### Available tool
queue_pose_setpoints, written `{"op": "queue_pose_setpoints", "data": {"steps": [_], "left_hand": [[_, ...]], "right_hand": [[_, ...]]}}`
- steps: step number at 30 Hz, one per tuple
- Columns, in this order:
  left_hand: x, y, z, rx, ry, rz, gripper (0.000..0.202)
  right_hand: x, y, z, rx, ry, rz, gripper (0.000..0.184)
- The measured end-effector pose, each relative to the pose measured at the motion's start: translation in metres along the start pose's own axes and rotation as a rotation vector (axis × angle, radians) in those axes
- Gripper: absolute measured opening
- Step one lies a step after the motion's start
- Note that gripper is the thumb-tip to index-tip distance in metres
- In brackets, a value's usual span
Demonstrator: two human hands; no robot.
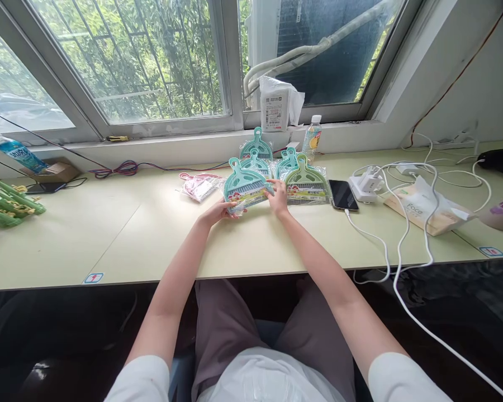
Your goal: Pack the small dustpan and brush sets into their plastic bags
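Between my two hands is a teal mini dustpan and brush set [246, 184] in clear plastic wrap, tilted slightly. My left hand [218, 213] grips its lower left corner, fingers partly under it. My right hand [278, 198] pinches its right edge. Just right of it a green wrapped dustpan set [306, 183] lies on the table, with a teal dustpan set [286, 161] behind it. More teal sets, one a dustpan set [255, 146] at the back, lie behind the held one. A pink wrapped set [200, 186] lies to the left.
A phone [342, 195] on a white cable, a power strip [364, 187] and a tissue pack [430, 206] are on the right. A drink bottle [313, 135] stands near the window. Green stalks [8, 205] lie far left on the table [159, 240]; cables run along the back.
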State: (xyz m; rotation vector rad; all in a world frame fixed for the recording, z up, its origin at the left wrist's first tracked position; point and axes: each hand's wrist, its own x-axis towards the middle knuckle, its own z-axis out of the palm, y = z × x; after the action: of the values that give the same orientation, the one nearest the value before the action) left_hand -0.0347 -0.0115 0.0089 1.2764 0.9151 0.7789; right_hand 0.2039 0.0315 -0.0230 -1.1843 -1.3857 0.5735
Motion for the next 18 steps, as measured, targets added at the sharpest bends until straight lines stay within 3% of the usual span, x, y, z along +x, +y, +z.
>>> {"op": "queue_pose_setpoints", "data": {"steps": [3,7,14,18], "left_hand": [[-0.002,0.002,-0.005,0.064,0.001,-0.002,0.061],[-0.005,0.007,-0.003,0.151,0.072,0.059,0.062],[-0.006,0.010,0.015,0.219,0.113,0.255,0.110],[0.001,0.003,0.015,0.245,0.322,0.375,0.121]], "right_hand": [[0.000,0.002,0.001,0.141,-0.104,0.241,0.059],[0.000,-0.004,0.000,0.378,-0.215,0.353,0.036],[0.000,-0.017,-0.008,0.426,0.013,0.467,0.044],[-0.001,-0.019,-0.007,0.437,0.002,0.488,0.049]]}}
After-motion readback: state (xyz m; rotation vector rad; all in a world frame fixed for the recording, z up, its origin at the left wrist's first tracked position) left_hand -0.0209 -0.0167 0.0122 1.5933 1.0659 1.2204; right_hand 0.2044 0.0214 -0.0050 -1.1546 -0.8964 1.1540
